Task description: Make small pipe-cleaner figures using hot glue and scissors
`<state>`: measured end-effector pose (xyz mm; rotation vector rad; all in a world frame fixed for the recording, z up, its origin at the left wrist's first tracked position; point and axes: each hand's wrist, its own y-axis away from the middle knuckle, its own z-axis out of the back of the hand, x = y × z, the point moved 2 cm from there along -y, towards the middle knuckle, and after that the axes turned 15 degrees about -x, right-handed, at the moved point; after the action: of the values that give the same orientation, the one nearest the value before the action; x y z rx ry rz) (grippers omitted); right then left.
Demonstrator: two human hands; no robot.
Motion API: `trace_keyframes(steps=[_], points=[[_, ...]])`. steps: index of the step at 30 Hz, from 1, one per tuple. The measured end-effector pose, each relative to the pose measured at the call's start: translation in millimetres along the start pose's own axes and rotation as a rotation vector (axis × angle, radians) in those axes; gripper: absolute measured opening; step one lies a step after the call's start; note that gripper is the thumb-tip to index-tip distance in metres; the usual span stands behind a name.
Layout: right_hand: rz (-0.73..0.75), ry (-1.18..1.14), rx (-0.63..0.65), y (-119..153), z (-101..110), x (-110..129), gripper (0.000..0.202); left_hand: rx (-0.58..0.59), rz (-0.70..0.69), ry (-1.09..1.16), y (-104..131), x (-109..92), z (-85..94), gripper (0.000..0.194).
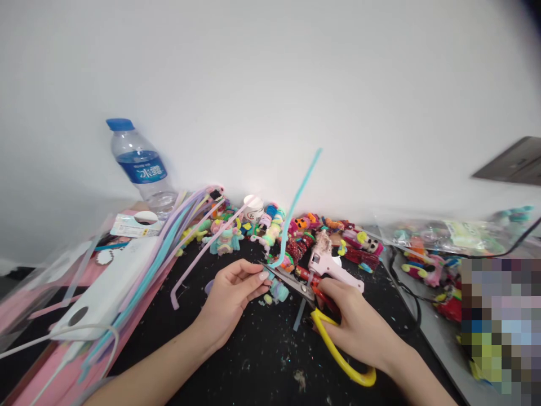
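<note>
Yellow-handled scissors (303,288) slant from right hand (349,316) toward curled left fingers (255,281).

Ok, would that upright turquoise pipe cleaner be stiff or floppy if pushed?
The turquoise pipe cleaner is probably semi-stiff, since its long end stands up above the left hand. It likely keeps bends, given the kink low down. Being thin, it's presumably light.

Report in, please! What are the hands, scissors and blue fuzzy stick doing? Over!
Left hand: pinching blue fuzzy stick near its lower end. Right hand: holding scissors, pointing toward left hand. Pink glue gun just beyond right hand.
</note>
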<state>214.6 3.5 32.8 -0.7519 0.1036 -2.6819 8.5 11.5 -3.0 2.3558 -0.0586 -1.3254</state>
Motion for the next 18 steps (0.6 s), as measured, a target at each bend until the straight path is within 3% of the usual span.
trace_keyframes(steps=[18], points=[[0.048,-0.013,-0.004,-0.2,2.3,1.0,0.021,-0.003,-0.008,-0.104,1.4,0.9,-1.6,0.011]])
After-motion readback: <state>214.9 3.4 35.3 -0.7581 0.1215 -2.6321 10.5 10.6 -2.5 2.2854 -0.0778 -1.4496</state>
